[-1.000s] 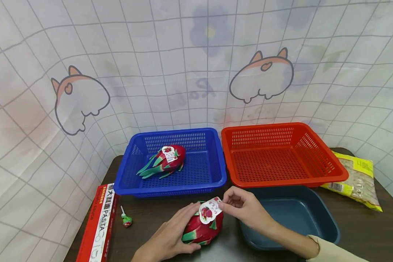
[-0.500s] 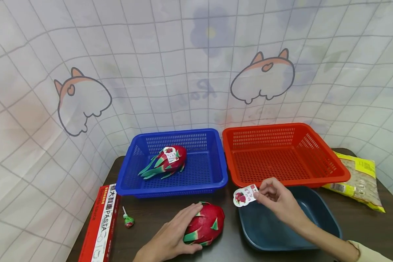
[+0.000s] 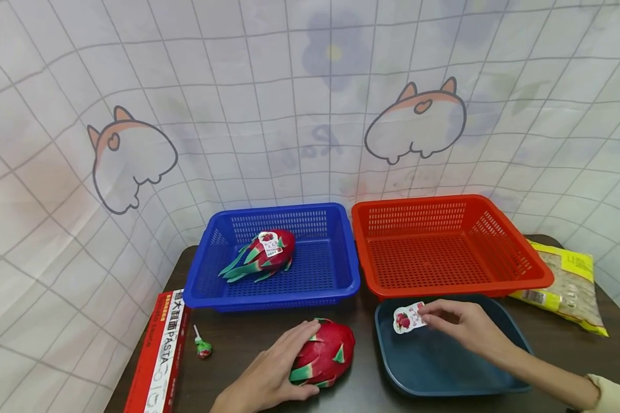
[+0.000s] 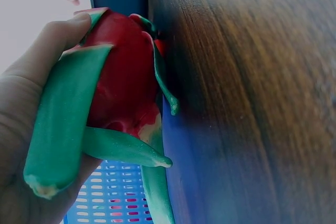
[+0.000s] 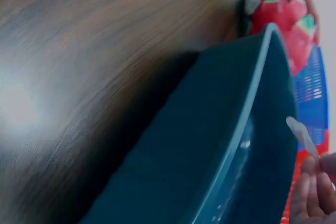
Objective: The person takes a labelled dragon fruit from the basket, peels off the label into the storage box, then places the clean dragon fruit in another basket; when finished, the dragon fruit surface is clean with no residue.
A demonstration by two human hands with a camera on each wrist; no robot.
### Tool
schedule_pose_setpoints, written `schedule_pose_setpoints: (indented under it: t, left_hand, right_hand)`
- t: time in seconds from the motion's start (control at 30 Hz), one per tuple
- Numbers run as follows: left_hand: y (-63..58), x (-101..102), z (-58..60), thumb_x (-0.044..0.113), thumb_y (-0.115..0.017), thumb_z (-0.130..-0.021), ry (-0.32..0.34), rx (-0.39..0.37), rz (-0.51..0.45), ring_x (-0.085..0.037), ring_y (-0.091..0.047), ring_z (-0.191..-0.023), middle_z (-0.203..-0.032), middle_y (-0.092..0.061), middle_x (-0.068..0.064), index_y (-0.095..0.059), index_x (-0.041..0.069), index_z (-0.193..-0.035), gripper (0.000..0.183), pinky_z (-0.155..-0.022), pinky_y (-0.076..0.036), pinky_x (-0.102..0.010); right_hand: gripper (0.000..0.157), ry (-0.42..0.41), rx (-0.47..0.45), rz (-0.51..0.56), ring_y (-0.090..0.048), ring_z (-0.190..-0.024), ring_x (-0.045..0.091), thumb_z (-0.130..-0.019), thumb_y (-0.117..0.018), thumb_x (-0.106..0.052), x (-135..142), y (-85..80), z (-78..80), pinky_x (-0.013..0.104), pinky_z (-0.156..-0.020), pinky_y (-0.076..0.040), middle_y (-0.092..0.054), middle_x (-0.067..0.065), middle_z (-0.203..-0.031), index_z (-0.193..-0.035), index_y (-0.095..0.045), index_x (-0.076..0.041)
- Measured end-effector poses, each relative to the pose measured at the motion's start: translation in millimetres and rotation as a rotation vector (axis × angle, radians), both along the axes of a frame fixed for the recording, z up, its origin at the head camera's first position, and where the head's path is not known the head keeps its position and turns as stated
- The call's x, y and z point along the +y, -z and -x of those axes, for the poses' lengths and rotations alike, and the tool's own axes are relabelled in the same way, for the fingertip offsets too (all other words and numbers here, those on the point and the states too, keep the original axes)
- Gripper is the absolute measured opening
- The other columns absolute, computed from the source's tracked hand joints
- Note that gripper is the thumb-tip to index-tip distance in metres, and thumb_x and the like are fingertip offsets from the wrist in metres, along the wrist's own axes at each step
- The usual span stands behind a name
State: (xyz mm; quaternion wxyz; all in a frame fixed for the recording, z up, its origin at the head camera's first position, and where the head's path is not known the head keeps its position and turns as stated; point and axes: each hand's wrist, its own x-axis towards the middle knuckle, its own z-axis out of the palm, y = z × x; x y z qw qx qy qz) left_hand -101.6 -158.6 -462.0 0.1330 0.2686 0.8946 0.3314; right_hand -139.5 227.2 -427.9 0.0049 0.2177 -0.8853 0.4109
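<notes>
My left hand (image 3: 272, 367) grips a red dragon fruit (image 3: 326, 354) with green scales on the dark table. In the left wrist view my thumb (image 4: 71, 32) lies along the fruit's side, by a broad green leaf. Between thumb and fingertips, my right hand (image 3: 467, 326) pinches a white label (image 3: 408, 318) printed with a dragon fruit. The label hangs over the left part of the dark teal basin (image 3: 444, 367). From the right wrist the label (image 5: 302, 134) appears nearly edge-on, above the basin's rim (image 5: 252, 100).
Behind stand a blue basket (image 3: 320, 269) holding a labelled dragon fruit (image 3: 278, 252) and a red basket (image 3: 418, 258). At the left lie a red pasta box (image 3: 157, 350) and a green lollipop (image 3: 202, 347). A yellow-edged bag (image 3: 568, 287) lies at the right.
My right hand has pulled the label off the front dragon fruit and carried it right, over the teal basin. The left hand has stayed on the fruit.
</notes>
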Motion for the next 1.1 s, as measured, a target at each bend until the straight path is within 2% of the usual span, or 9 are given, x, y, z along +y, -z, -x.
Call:
schedule_pose_setpoints:
  t: [0.17, 0.47, 0.63, 0.87, 1.1]
  left_hand:
    - [0.1, 0, -0.3, 0.052, -0.073, -0.081, -0.006, -0.004, -0.002, -0.028, -0.038, -0.14, -0.156, -0.032, 0.002, -0.016, 0.041, -0.152, 0.091, -0.091, -0.054, -0.052]
    - [-0.1, -1, 0.0, 0.052, -0.073, -0.081, -0.008, -0.033, -0.005, -0.028, -0.037, -0.14, -0.156, -0.032, 0.002, -0.015, 0.043, -0.151, 0.091, -0.09, -0.055, -0.05]
    - [0.5, 1, 0.7, 0.05, -0.073, -0.081, -0.007, -0.029, -0.008, -0.028, -0.037, -0.14, -0.156, -0.032, 0.003, -0.016, 0.043, -0.151, 0.09, -0.09, -0.056, -0.049]
    - [3.0, 1, -0.5, 0.047, -0.076, -0.08, 0.022, 0.126, 0.003, -0.026, -0.037, -0.142, -0.156, -0.032, 0.006, -0.017, 0.037, -0.153, 0.095, -0.088, -0.056, -0.048]
    - [2.8, 1, 1.0, 0.049, -0.074, -0.082, 0.022, 0.055, -0.009, -0.026, -0.036, -0.141, -0.156, -0.031, 0.006, -0.016, 0.039, -0.152, 0.092, -0.089, -0.056, -0.048]
  right_hand:
    - [0.009, -0.172, 0.043, -0.028, -0.062, -0.069, -0.002, -0.089, -0.068, -0.01, 3, 9.7, 10.8, 0.019, -0.059, -0.053, -0.073, 0.004, -0.081, -0.097, -0.072, -0.008]
    - [0.006, -0.339, -0.003, -0.14, -0.059, -0.068, -0.007, -0.089, -0.068, -0.009, -9, 20.6, 24.5, 0.018, -0.058, -0.051, -0.073, 0.001, -0.08, -0.093, -0.071, -0.007]
    - [0.005, -0.353, -0.045, -0.187, -0.057, -0.068, -0.008, -0.088, -0.068, -0.008, -11, 26.0, 27.0, 0.017, -0.057, -0.05, -0.073, -0.001, -0.077, -0.091, -0.071, -0.007]
    - [0.005, -0.336, -0.072, -0.221, -0.055, -0.068, -0.009, -0.087, -0.068, -0.007, -14, 26.9, 28.8, 0.016, -0.057, -0.048, -0.072, -0.003, -0.077, -0.09, -0.071, -0.009]
    - [0.005, -0.312, -0.137, -0.228, -0.051, -0.064, -0.009, -0.085, -0.069, -0.006, -19, 30.8, 28.4, 0.016, -0.055, -0.045, -0.07, -0.004, -0.072, -0.086, -0.072, -0.01]
